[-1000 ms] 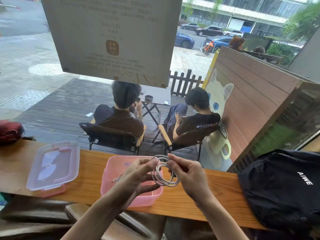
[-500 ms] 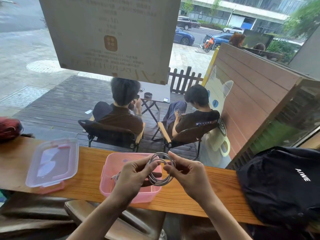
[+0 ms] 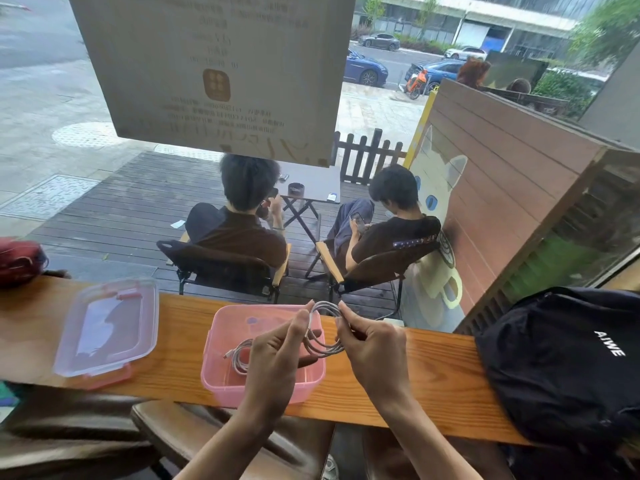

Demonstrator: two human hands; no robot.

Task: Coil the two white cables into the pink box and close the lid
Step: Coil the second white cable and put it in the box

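An open pink box (image 3: 221, 379) stands on the wooden counter in front of me. One coiled white cable (image 3: 239, 358) lies inside it at the left. Above the box's right side I hold a second coiled white cable (image 3: 323, 346) between both hands. My left hand (image 3: 277, 355) pinches the coil's left side and my right hand (image 3: 372, 351) pinches its right side. The clear lid (image 3: 107, 327) with pink clips lies flat on the counter, left of the box.
A black backpack (image 3: 561, 358) fills the counter's right end. A red bag (image 3: 19, 259) sits at the far left. A window runs right behind the counter (image 3: 433, 386); two people sit outside. A brown stool (image 3: 194, 431) is below the counter edge.
Both hands have lowered the coiled cable toward the box's right side, and the coil has turned more edge-on.
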